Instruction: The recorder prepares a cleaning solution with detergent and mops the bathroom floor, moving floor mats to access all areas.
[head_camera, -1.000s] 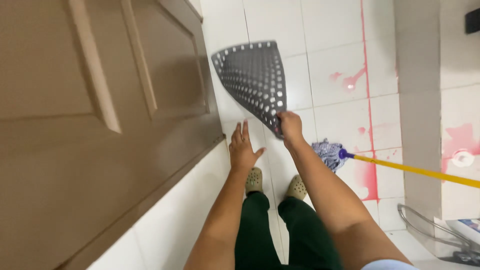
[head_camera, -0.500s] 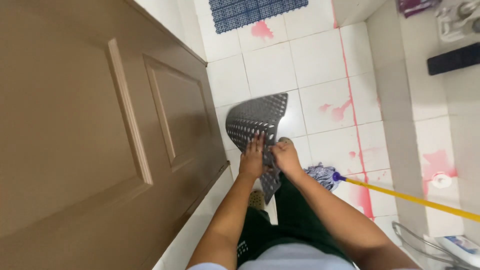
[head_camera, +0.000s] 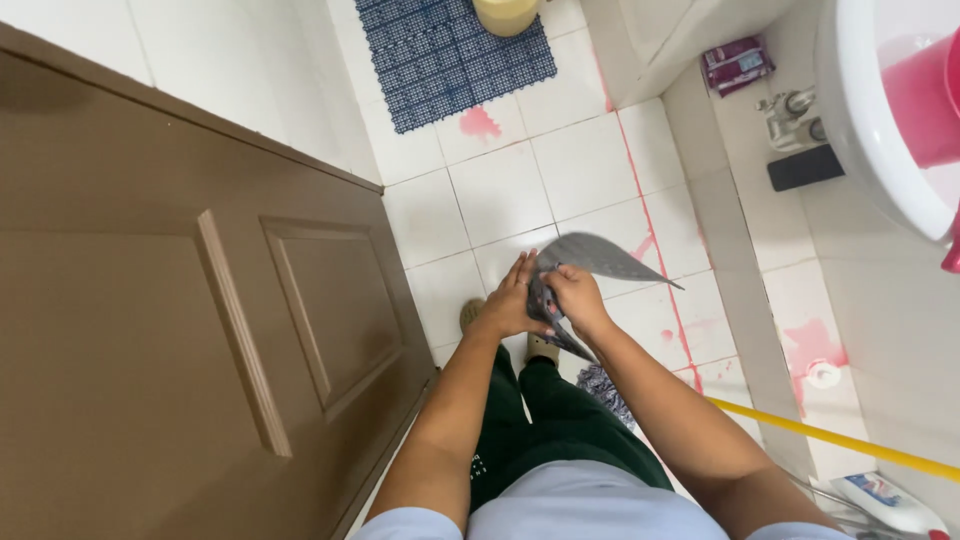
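Note:
A grey perforated rubber mat (head_camera: 600, 258) is held up in front of me, folded and bent over, above the white tiled floor (head_camera: 590, 160). My right hand (head_camera: 574, 296) grips its lower edge. My left hand (head_camera: 514, 300) presses flat against the mat's left side, fingers straight. Below the hands I see my green trousers and my feet in beige slippers (head_camera: 470, 314).
A brown panelled door (head_camera: 200, 320) fills the left. A blue grid mat (head_camera: 450, 55) lies at the far end beside a yellow container (head_camera: 508, 14). A mop head (head_camera: 606, 384) with a yellow handle (head_camera: 830, 438) lies at the right. A white basin (head_camera: 880, 120) holds a pink bucket.
The mat, held spread out a second ago, is now folded between both hands. My left hand came onto it. The view has tilted up the room.

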